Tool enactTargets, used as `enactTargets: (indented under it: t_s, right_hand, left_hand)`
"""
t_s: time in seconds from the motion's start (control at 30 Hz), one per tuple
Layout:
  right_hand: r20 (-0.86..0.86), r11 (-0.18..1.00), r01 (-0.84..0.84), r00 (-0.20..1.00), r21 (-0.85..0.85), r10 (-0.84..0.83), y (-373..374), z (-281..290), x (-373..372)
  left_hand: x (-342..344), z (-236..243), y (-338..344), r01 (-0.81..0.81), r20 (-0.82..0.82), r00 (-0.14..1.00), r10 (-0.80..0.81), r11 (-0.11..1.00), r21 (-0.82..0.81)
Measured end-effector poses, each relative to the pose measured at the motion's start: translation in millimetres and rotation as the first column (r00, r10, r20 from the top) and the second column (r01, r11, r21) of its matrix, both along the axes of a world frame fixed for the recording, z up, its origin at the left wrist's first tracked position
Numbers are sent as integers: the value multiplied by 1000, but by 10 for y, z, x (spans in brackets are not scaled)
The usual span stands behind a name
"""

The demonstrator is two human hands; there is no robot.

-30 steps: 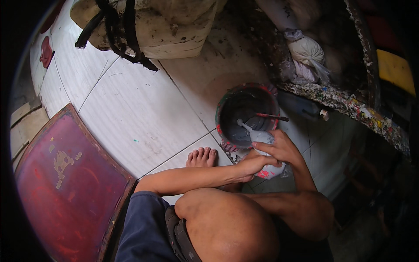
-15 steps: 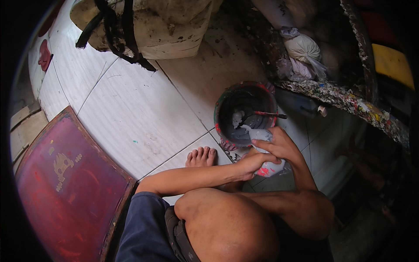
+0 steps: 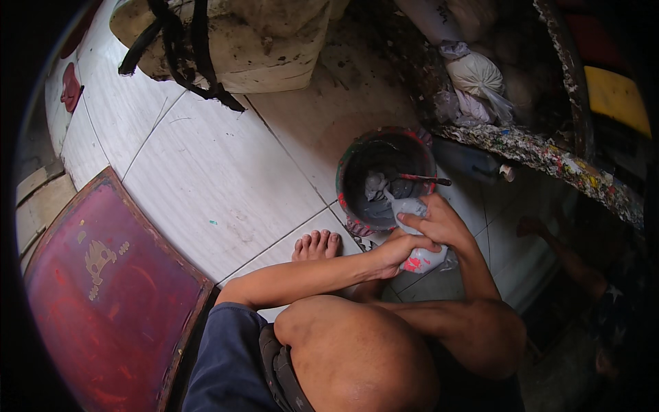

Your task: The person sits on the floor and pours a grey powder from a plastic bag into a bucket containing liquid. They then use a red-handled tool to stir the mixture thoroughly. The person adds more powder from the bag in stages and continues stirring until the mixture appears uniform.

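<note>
We have open tile floor (image 3: 206, 185) left of the paint bucket (image 3: 357, 165), clear up to the dirty sack (image 3: 274, 48). Right side is tight: paint-crusted ledge (image 3: 549, 158) and tied bags (image 3: 480, 79) crowd the bucket. Red panel (image 3: 103, 288) blocks lower left; bare foot (image 3: 316, 245) sits just below the bucket.
</note>
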State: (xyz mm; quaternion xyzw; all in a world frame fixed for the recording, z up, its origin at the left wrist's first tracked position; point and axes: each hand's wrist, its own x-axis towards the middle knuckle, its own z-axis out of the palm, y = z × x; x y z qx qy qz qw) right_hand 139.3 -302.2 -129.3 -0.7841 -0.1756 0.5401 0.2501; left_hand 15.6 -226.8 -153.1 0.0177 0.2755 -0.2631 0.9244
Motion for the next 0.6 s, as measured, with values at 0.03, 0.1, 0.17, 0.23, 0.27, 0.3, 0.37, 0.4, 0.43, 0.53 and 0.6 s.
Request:
enactTargets:
  t_s: [0.03,0.1,0.17,0.23,0.27,0.3,0.37,0.4,0.43,0.53,0.6]
  right_hand:
    - [0,1000,4,1000,-3,-4,10,17,10]
    - [9,1000,-10,1000,-14,10,45,69,38]
    - [26,998,-48,998,-31,49,89,122,74]
    - [46,999,-38,998,4,38,96,120,77]
    - [56,999,-34,998,22,33,97,119,80]
    - [71,997,-44,997,55,40,97,105,80]
    - [100,991,-64,994,121,52,100,67,70]
    - [103,993,-77,992,92,67,133,83,72]
    - [104,994,-87,991,63,80,183,119,68]
    - [149,987,-162,975,-22,163,258,123,76]
    - [190,986,-165,969,24,157,256,67,45]
  left_hand:
    - [10,5,-1,-3,3,1000,3,1000,7]
    - [27,11,-7,-21,15,1000,21,1000,-3]
    - [43,16,-17,-39,14,999,39,999,-10]
    - [60,24,-21,-51,4,999,51,999,-17]
    - [62,19,-26,-55,6,998,55,998,-28]
    - [59,10,-26,-59,8,998,59,997,-39]
    - [41,-6,-26,-61,7,998,61,997,-42]
    - [36,-10,-16,-64,3,998,64,997,-32]
    - [23,-12,-2,-65,0,998,65,998,-21]
    - [2,-5,36,-120,23,992,120,993,1]
    - [-20,8,103,-121,17,992,122,993,-9]
